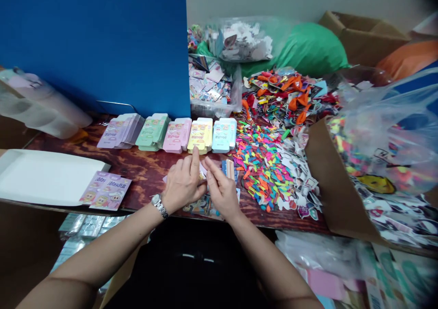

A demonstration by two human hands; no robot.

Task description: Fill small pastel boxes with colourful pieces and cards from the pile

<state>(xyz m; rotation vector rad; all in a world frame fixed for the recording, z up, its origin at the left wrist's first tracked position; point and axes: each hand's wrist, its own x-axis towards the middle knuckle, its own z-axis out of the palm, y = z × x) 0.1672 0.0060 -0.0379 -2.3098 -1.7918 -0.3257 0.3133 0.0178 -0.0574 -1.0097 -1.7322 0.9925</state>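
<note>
At a wooden table with a glossy reddish-brown grain (147,163), the person's two bare hands meet near the front edge. The left hand (183,183), a silver metal wristwatch (159,206) on its wrist, has its fingers loosely spread, the raised forefinger touching a flat yellow cardboard box (200,136); whether it grips anything is hidden. The right hand (222,193) pinches a small pale paper piece (203,172) between thumb and fingers, held between the hands above the table. Beside it stands a slim blue-and-tan packet (228,170). Behind, flat purple, green, pink and blue cardboard boxes (152,131) line up with the yellow one. To the right, a brown cardboard carton (337,177) holds a clear plastic bag (386,131) of bright, limp balloons. A shallow white rectangular tray (44,177) lies at left.
</note>
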